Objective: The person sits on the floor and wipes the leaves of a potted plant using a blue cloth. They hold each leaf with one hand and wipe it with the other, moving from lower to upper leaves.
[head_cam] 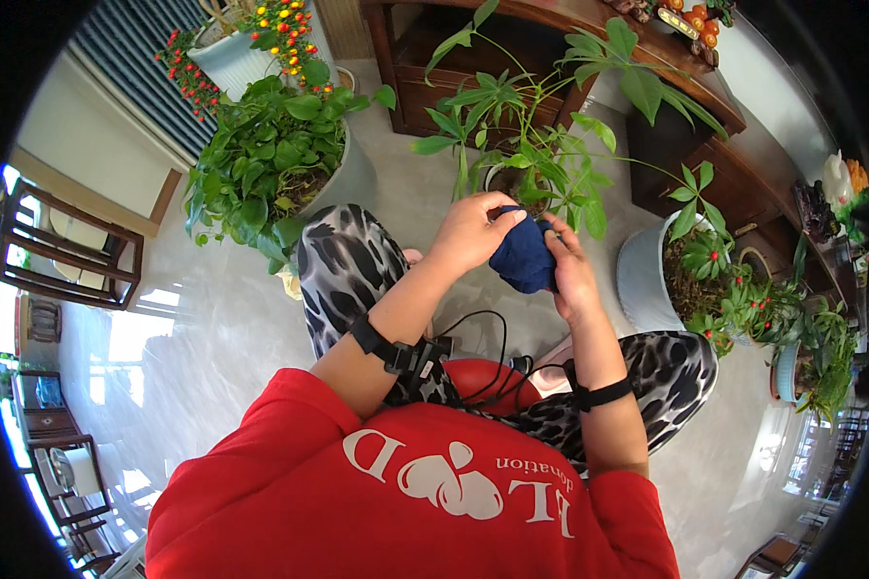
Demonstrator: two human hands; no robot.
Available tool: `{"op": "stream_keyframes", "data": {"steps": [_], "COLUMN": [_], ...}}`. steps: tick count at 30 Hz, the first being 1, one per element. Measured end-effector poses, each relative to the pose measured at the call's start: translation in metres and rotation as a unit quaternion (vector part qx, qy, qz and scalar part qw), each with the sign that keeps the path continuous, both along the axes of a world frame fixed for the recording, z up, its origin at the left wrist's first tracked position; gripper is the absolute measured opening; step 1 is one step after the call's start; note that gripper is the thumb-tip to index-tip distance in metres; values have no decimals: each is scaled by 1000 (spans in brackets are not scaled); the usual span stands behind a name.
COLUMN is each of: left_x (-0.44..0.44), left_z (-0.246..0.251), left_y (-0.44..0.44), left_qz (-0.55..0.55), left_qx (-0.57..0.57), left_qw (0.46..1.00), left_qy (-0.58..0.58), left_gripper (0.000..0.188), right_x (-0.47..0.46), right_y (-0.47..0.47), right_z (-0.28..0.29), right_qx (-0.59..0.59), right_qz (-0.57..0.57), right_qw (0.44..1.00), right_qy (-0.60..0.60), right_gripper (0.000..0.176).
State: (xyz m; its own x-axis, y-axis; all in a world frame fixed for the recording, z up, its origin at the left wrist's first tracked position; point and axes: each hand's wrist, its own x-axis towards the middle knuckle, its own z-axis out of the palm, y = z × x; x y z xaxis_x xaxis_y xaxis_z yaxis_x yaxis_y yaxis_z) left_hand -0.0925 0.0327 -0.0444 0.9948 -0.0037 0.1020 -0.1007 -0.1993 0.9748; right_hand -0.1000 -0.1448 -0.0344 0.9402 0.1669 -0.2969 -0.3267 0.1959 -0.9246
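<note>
A crumpled dark blue cloth (pixel 523 253) is held up between both hands, in front of a leafy potted plant (pixel 529 155). My left hand (pixel 481 228) grips its upper left edge, with the thumb on top. On the cloth's right side, my right hand (pixel 572 264) pinches it between thumb and fingers. The rim of the plant's pot shows just beyond the hands, partly hidden by leaves and fingers. Whether anything lies inside the cloth cannot be told.
Left of the knees stands a large pot of broad green leaves (pixel 268 152). A grey-white planter (pixel 641 271) with red-berried plants is at the right. Beyond the plants is a dark wooden cabinet (pixel 471 94). Black cables (pixel 505 340) lie between the legs, near a red round seat (pixel 489 380).
</note>
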Motion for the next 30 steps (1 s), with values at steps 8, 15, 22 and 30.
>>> {"op": "stream_keyframes", "data": {"steps": [8, 15, 22, 30], "left_x": [-14, -13, 13, 58], "left_z": [29, 38, 67, 111], "left_y": [3, 10, 36, -3], "left_qz": [-16, 32, -46, -219], "left_qx": [-181, -25, -93, -433], "left_qw": [975, 999, 983, 854], "left_qy": [124, 19, 151, 185], "left_gripper": [24, 25, 32, 52], "right_x": [-16, -16, 5, 24], "right_y": [0, 25, 12, -50], "right_z": [8, 13, 60, 118], "right_qx": [-86, 42, 216, 123], "right_qz": [202, 170, 140, -78], "right_qw": [966, 984, 966, 981], "right_qy": [-137, -20, 8, -125], "right_gripper": [45, 50, 41, 30]}}
